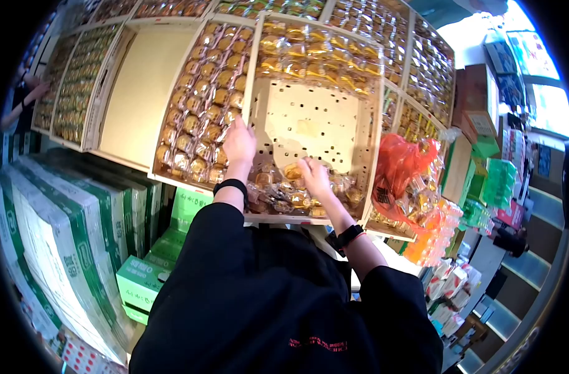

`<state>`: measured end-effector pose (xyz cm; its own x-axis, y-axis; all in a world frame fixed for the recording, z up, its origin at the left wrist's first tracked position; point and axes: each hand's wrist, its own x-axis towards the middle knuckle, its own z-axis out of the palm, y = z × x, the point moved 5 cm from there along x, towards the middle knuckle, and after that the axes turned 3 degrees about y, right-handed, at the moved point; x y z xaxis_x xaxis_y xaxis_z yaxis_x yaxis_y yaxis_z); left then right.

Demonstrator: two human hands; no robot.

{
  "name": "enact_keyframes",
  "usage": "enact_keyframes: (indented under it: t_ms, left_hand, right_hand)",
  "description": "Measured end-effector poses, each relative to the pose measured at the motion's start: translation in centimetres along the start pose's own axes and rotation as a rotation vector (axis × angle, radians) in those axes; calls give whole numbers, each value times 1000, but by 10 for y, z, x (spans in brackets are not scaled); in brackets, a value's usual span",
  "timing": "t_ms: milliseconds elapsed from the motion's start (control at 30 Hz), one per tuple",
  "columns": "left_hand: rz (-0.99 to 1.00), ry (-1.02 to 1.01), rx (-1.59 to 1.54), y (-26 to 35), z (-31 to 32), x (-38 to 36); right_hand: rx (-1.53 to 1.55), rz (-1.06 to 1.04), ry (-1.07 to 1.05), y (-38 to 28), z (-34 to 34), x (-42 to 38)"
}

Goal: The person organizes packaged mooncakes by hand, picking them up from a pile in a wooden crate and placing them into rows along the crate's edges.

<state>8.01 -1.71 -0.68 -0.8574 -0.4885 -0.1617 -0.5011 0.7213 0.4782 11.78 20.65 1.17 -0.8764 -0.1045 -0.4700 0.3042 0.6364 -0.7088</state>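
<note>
"Wrapped pastries (292,171): where are they, and how many?"

"Too many, and too much glare on the wrappers, for a sure count. In the one perforated tray (322,118) I count two groups: one packed in rows along the far end, one heaped loosely along the near end."

"And beside it?"

"One packed tray (183,181), just to the left, with more of them in close lines. Left of that, one further tray (147,93) shows its pale bottom."

"How many hands?"

"Two of the wearer's own, each with a dark wristband. The left hand (239,142) is over the right side of the packed tray, fingertips at the pastries; I cannot tell whether it grips one."

"The other?"

"The right hand (314,177) is low over the loose heap, fingers bent at one pastry. Whether they have closed on it, I cannot tell."

"Anyone else?"

"One hand of another person (40,92), at the far left, by the trays there."

"And on the right?"

"One red plastic bag (400,171), just beside the perforated tray."
</note>
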Motion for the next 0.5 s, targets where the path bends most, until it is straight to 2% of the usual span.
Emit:
enact_keyframes:
  t_ms: [33,67,100,167,233,300,367,433,500]
  left_hand:
    - [6,-1,4,-1,0,0]
    - [-15,-41,17,-1,2,1]
    - [4,-8,25,-2,2,1]
    - [29,4,2,-2,2,1]
    - [37,17,5,2,2,0]
    - [23,29,27,3,-4,-1]
    - [34,29,26,3,-4,-1]
    - [25,1,32,-1,1,1]
    - [33,-2,31,-3,3,3]
  right_hand:
    - [-58,55,40,2,-17,-3]
    - [-109,-108,196,13,-26,0]
    - [-109,-105,220,9,-38,-5]
    - [142,212,63,11,-55,-19]
    - [231,225,28,36,-60,-20]
    - [465,289,139,51,-65,-34]
    - [466,348,132,76,-71,-41]
    - [501,251,342,80,-75,-55]
    - [624,255,356,90,-72,-62]
